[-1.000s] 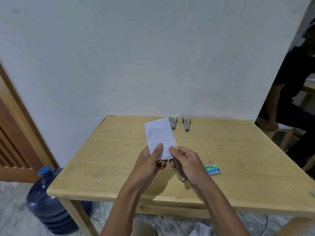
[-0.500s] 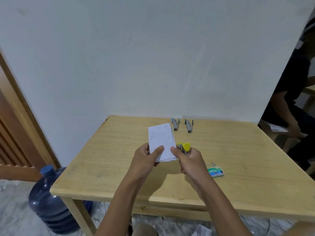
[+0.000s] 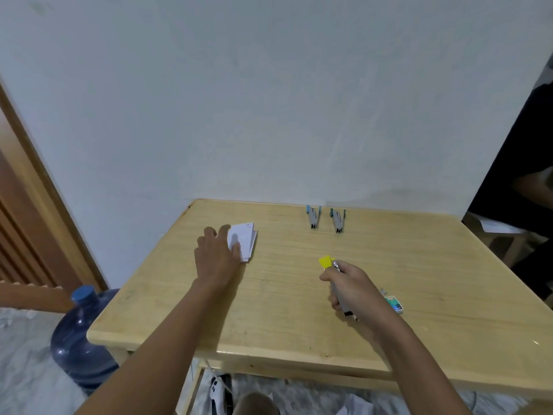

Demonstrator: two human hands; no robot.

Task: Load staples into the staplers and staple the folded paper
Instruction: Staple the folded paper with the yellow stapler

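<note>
The folded white paper [image 3: 246,239] lies flat on the wooden table [image 3: 299,310] at its left side. My left hand [image 3: 217,257] rests on the paper's near left part, thumb on top of it. My right hand [image 3: 350,284] is closed around a grey stapler with a yellow end [image 3: 326,262], held above the table's middle. Two more staplers stand at the back edge, one with light blue ends [image 3: 313,217] and one with dark green ends [image 3: 338,220]. A small green staple box [image 3: 395,304] lies just right of my right wrist.
A blue water jug [image 3: 80,336] stands on the floor left of the table. A wooden door frame [image 3: 45,187] is at the far left. A person in dark clothes [image 3: 520,163] sits at the right edge. The white wall runs along the table's back.
My left hand has carried the folded paper away to the left and laid it on the table. My right hand with the yellow stapler has moved right, apart from the paper.
</note>
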